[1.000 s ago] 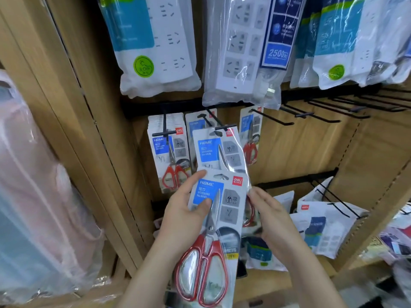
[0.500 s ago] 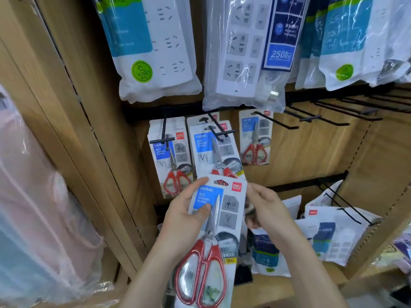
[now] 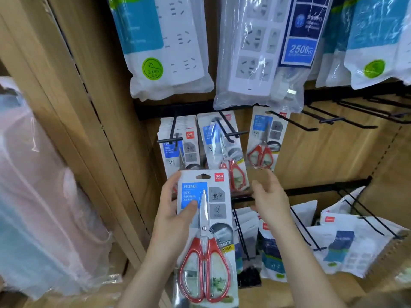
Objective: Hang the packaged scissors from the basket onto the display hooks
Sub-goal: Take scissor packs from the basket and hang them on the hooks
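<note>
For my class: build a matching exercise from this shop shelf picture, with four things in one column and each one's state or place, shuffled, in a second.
Things
1. left hand
2. right hand
3. 2500W power strip pack
4. bare hooks

States or places
A. open, holding nothing
B. hangs above the hung scissors
C. carry nothing, right of the hung scissors
D. grips the scissors pack

Pairs: 1-D, 2-A, 3-B, 4-C
</note>
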`<state>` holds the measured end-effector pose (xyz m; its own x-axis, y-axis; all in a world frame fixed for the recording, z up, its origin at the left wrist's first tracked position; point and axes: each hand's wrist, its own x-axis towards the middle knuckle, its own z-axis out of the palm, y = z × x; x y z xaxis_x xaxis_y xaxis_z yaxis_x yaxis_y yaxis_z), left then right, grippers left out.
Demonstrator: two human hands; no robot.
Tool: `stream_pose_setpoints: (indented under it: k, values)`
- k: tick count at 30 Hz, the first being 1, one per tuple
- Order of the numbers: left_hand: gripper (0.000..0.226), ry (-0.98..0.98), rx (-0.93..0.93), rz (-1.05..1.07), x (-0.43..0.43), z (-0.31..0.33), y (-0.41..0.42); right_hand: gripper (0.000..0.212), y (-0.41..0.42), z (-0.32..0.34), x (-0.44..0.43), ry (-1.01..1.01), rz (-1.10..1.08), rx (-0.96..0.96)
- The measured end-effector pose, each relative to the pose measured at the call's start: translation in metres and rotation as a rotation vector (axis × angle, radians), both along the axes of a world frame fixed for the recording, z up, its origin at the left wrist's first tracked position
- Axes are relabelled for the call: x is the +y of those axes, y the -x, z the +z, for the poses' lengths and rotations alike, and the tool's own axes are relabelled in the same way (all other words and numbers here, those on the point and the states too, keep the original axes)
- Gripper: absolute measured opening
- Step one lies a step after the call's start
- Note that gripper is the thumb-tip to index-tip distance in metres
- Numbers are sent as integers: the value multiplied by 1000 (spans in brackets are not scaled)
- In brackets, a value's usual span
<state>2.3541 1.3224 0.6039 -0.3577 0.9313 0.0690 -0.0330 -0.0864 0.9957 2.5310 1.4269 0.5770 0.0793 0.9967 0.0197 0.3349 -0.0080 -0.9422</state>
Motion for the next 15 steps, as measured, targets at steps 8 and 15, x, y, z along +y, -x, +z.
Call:
stream_pose_setpoints:
  k: [8, 15]
  values:
    - [42, -114, 16, 32, 13, 9, -24, 25, -29, -2, -89, 322, 627, 368]
    - [29, -3, 126, -214, -6, 6, -32, 28, -42, -8, -85, 147, 418, 532]
